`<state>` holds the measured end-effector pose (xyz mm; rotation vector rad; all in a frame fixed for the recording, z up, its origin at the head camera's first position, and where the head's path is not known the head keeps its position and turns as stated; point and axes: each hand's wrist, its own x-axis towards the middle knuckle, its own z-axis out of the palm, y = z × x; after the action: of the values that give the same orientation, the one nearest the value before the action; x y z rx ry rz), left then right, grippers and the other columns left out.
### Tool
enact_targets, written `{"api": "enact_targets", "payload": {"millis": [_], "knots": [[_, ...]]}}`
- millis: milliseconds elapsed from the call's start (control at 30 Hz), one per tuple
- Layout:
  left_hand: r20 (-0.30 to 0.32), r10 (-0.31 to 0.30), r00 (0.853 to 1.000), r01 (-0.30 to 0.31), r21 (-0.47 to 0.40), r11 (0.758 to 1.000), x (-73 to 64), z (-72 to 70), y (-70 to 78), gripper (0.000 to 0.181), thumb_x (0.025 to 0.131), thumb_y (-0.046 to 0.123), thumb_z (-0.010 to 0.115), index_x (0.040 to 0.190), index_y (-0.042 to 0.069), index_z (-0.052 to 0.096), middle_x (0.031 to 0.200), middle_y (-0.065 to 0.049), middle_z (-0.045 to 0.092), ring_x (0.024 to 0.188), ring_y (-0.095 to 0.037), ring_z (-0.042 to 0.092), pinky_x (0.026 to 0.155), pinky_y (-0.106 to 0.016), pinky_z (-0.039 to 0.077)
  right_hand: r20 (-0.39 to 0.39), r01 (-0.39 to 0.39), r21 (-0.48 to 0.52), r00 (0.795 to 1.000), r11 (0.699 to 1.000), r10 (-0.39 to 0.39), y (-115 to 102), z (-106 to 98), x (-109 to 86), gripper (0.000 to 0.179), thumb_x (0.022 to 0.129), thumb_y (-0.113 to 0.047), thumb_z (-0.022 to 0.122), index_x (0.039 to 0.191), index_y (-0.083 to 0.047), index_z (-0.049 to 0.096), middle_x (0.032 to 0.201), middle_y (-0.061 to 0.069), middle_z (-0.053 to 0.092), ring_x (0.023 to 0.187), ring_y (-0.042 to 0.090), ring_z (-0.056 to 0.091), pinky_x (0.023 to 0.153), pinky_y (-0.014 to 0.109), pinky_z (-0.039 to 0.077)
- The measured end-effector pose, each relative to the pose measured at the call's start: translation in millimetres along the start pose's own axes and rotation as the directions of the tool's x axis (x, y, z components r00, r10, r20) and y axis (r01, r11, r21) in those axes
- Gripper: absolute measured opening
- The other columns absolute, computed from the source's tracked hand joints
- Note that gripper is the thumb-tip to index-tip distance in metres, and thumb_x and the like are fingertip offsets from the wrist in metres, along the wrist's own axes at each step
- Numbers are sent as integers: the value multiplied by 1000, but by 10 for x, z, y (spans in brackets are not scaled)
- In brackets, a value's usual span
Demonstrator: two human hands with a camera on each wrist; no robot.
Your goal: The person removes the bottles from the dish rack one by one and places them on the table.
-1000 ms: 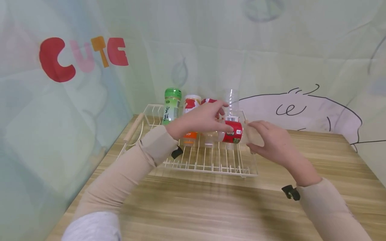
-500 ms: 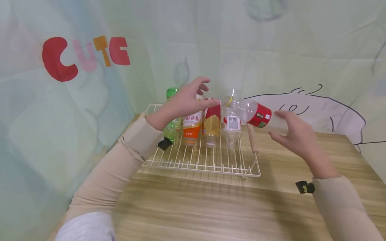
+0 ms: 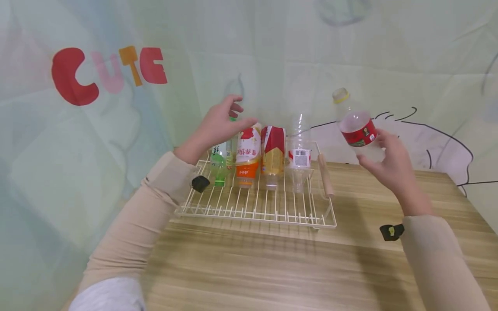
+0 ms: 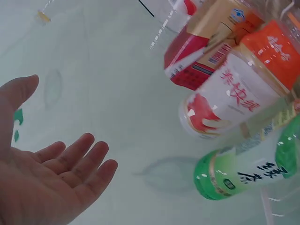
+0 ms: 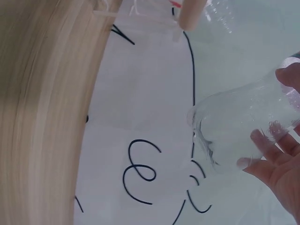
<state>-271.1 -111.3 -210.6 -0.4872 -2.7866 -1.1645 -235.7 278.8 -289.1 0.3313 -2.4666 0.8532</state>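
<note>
My right hand [image 3: 393,160] holds a clear plastic bottle [image 3: 359,131] with a red label and a yellow ring at its neck. This bottle is raised off the table and tilted, its neck up and to the left. In the right wrist view, fingers and thumb wrap the clear bottle [image 5: 239,117]. My left hand [image 3: 215,127] holds nothing, its fingers relaxed, near a green bottle [image 3: 219,168] that it partly hides. Beside that stand a white-and-orange bottle [image 3: 247,151], a red-and-gold bottle [image 3: 273,151] and a clear bottle [image 3: 299,157], all neck down in a wire rack [image 3: 280,218].
The rack has a wooden handle [image 3: 326,177] on its right side and stands on a wood-grain table [image 3: 256,263]. Behind it hangs a pale printed curtain [image 3: 272,56] with coloured letters on the left.
My right hand has carried the red-labelled bottle right and up from over the rack, turning it from lying sideways to neck up. My left hand has drawn back to the left.
</note>
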Motion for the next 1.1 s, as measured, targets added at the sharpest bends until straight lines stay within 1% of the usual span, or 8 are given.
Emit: {"api": "enact_targets", "payload": {"millis": [100, 233, 367, 500, 633, 833, 1000, 1100], "knots": [[-31, -42, 999, 41, -22, 999, 25, -28, -101, 75, 89, 42, 65, 148, 10, 30, 136, -11, 50, 124, -27, 47, 100, -44, 44, 9, -55, 12, 998, 998, 55, 72, 31, 43, 64, 84, -10, 70, 140, 2, 41, 128, 25, 48, 115, 42, 44, 90, 61, 39], [-62, -98, 993, 95, -49, 994, 38, -64, -237, 77, 90, 43, 64, 149, 10, 27, 138, -12, 48, 125, -28, 46, 100, -45, 44, 21, -111, 34, 994, 993, 110, 137, 78, 102, 64, 86, -14, 68, 141, 1, 38, 129, 24, 45, 118, 41, 41, 93, 61, 38], [-82, -124, 989, 117, -85, 989, 54, -97, -367, 81, 89, 44, 65, 150, 9, 24, 140, -14, 45, 127, -30, 45, 101, -46, 43, 31, -162, 68, 987, 984, 161, 185, 142, 147, 65, 87, -16, 67, 141, 3, 36, 130, 25, 44, 119, 41, 40, 95, 62, 38], [-97, -154, 983, 145, -100, 984, 73, -111, -468, 83, 89, 45, 65, 151, 9, 23, 142, -15, 44, 128, -30, 43, 102, -46, 42, 32, -218, 113, 976, 969, 216, 208, 201, 172, 66, 87, -18, 68, 140, 4, 36, 131, 24, 45, 119, 40, 43, 98, 62, 38], [-105, -168, 980, 157, -103, 982, 99, -102, -568, 81, 89, 40, 65, 150, 7, 23, 142, -17, 43, 128, -32, 43, 102, -47, 42, 43, -280, 166, 960, 945, 277, 225, 257, 174, 69, 88, -19, 67, 141, 5, 32, 135, 25, 43, 122, 41, 43, 103, 60, 37], [-102, -197, 975, 188, -92, 978, 123, -47, -731, 81, 89, 37, 66, 149, 4, 23, 143, -21, 41, 127, -34, 43, 102, -49, 42, 92, -379, 206, 925, 902, 367, 273, 376, 161, 71, 90, -22, 64, 142, 5, 25, 142, 27, 37, 130, 45, 40, 107, 56, 35], [-83, -244, 966, 236, -95, 967, 126, 19, -791, 83, 89, 35, 67, 150, 4, 20, 144, -22, 39, 127, -36, 43, 103, -50, 41, 128, -434, 209, 900, 876, 416, 338, 487, 131, 74, 91, -26, 63, 144, 5, 20, 143, 28, 34, 131, 44, 40, 107, 54, 36], [-80, -265, 961, 257, -99, 961, 124, 55, -845, 84, 89, 35, 66, 150, 4, 19, 144, -22, 38, 126, -36, 42, 103, -51, 41, 145, -450, 217, 893, 867, 427, 378, 571, 122, 76, 91, -27, 63, 145, 4, 19, 143, 28, 34, 132, 44, 39, 107, 54, 36]]}}
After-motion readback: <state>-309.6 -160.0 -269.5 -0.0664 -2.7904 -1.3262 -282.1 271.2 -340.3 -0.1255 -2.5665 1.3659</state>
